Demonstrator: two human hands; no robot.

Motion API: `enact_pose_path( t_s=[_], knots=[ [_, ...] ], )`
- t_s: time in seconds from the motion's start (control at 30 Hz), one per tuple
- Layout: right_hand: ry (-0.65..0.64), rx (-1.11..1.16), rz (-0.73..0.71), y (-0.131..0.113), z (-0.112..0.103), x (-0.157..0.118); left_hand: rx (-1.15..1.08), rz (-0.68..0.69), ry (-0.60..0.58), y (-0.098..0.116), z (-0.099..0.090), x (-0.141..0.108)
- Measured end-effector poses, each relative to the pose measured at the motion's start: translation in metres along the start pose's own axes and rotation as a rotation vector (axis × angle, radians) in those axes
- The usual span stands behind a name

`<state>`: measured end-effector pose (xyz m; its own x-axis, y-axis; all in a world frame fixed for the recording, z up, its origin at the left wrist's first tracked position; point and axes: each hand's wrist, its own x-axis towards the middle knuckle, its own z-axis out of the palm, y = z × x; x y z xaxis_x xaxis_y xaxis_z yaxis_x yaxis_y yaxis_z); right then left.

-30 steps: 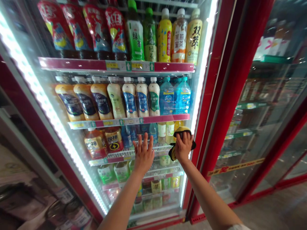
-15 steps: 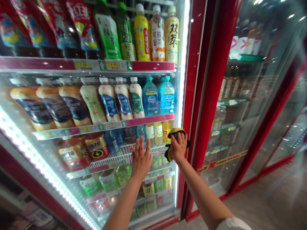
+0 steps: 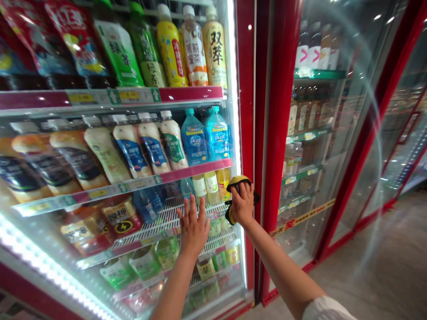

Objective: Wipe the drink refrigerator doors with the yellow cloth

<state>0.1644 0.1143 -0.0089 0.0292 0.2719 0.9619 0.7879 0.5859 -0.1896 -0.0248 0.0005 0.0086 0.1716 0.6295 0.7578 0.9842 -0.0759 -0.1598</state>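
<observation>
My left hand (image 3: 193,226) is open, its fingers spread and pointing up, in front of the third shelf of a lit drinks fridge (image 3: 187,173). It holds nothing; whether its palm touches the glass I cannot tell. My right hand (image 3: 243,205) is closed on a yellow cloth with black edging (image 3: 239,180), at the right side of the fridge front by the red frame (image 3: 246,111). Part of the cloth is hidden under the fingers. Just behind the hands stand a yellow drink bottle (image 3: 223,183) and pale green bottles (image 3: 211,186).
Bottled teas (image 3: 215,53) fill the top shelf, with milky drinks (image 3: 130,149) and blue bottles (image 3: 217,133) below. A bright light strip (image 3: 50,266) runs down the left. To the right, another glass-fronted cabinet (image 3: 310,106) has red frames, above a grey floor (image 3: 373,262).
The view has swung right, so the shelves sit further left and more of the neighbouring cabinet shows. My right hand keeps hold of the cloth; my left hand stays spread.
</observation>
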Motion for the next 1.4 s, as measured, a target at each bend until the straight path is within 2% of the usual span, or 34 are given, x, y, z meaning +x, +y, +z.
enact_pose_path(
  t_s=[0.07,0.13,0.2,0.27,0.33,0.5,0.57,0.63,0.73,0.8,0.87,1.0,1.07,1.17,1.27,1.33,1.4],
  knots=[
    [-0.058,0.015,-0.034,-0.005,0.003,0.003,-0.005,-0.001,0.009,-0.001,0.002,-0.001],
    [-0.09,0.023,-0.061,-0.004,0.003,0.022,-0.013,-0.003,0.017,-0.002,0.004,0.0],
    [-0.071,0.025,-0.079,0.003,0.002,0.041,-0.018,-0.006,0.024,-0.001,0.005,0.0],
    [-0.047,0.023,-0.083,0.012,0.001,0.044,-0.019,-0.011,0.028,0.001,0.005,0.001],
    [-0.05,0.011,-0.056,0.018,0.001,0.021,-0.022,-0.014,0.026,0.002,0.004,0.002],
    [-0.151,-0.025,0.018,0.02,0.001,-0.08,-0.028,-0.008,0.005,0.001,-0.001,-0.002],
    [-0.178,-0.014,0.013,0.02,0.001,-0.09,-0.026,-0.001,-0.006,0.001,-0.002,-0.005],
    [-0.159,0.004,0.014,0.022,0.0,-0.073,-0.025,0.01,-0.024,0.003,-0.001,-0.008],
    [-0.099,0.016,0.04,0.026,0.001,-0.031,-0.02,0.014,-0.044,0.008,0.002,-0.012],
    [-0.102,0.011,0.065,0.027,0.002,-0.017,-0.021,0.004,-0.052,0.011,0.004,-0.013],
    [-0.128,0.009,0.077,0.027,0.002,-0.025,-0.026,-0.004,-0.064,0.013,0.005,-0.014],
    [-0.162,-0.008,0.084,0.026,-0.004,-0.072,-0.036,0.01,-0.075,0.008,0.005,-0.019],
    [-0.145,-0.014,0.099,0.027,-0.004,-0.079,-0.039,0.024,-0.069,0.004,0.004,-0.022],
    [-0.088,-0.02,0.151,0.019,0.002,-0.059,-0.032,0.026,-0.059,-0.001,0.004,-0.027],
    [-0.066,-0.024,0.172,-0.004,0.01,-0.031,-0.012,0.011,-0.056,-0.002,0.004,-0.029],
    [-0.11,0.004,0.109,-0.02,0.012,-0.03,-0.007,0.001,-0.067,-0.002,0.003,-0.03],
    [-0.199,0.046,-0.013,-0.027,0.008,-0.044,-0.009,-0.01,-0.086,-0.002,0.002,-0.033]
  ],
)
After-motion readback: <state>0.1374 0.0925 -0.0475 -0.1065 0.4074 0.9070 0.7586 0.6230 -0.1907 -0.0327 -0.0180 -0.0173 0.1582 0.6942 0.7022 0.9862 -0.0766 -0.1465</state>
